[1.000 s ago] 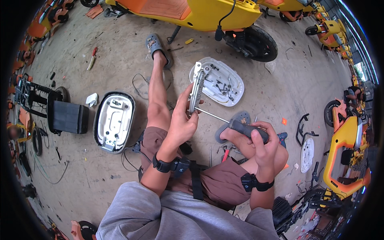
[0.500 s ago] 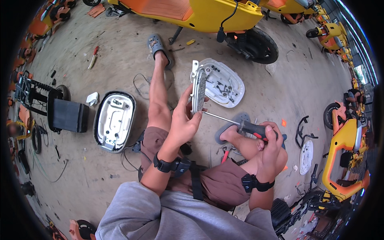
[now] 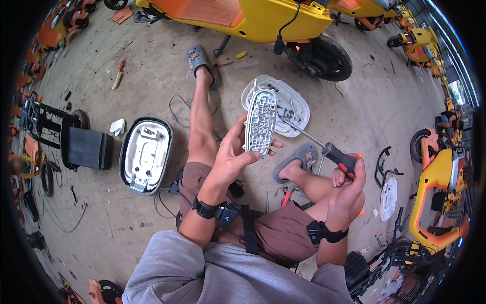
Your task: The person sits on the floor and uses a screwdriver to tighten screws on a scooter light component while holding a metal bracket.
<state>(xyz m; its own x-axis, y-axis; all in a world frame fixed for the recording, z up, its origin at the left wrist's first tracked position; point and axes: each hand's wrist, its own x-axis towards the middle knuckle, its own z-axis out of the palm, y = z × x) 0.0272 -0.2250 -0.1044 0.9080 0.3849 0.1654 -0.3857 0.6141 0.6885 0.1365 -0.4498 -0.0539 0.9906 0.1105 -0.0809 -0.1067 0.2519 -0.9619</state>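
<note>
Between thumb and fingers, my left hand (image 3: 234, 152) grips an oval metal plate part (image 3: 260, 123) by its lower end, its ribbed, silvery face turned up toward me. My right hand (image 3: 349, 180) is closed around the black and red handle of a screwdriver (image 3: 335, 157). The screwdriver's shaft points up and left, with its tip near the right edge of the plate part but apart from it, as far as I can tell. Behind the plate part, a white oval tray-like cover (image 3: 299, 109) lies on the floor with several screws and small metal pieces in it.
A white oval shell with a black rim (image 3: 145, 154) lies left of my leg, near a black box (image 3: 90, 147). A yellow scooter (image 3: 253, 20) stands ahead, another yellow frame (image 3: 438, 202) at right. Tools, including a red-handled one (image 3: 286, 197), lie between my legs.
My left hand has turned the plate part from edge-on to face-up. The screwdriver has drawn away from its lower end, and my right hand has shifted slightly right.
</note>
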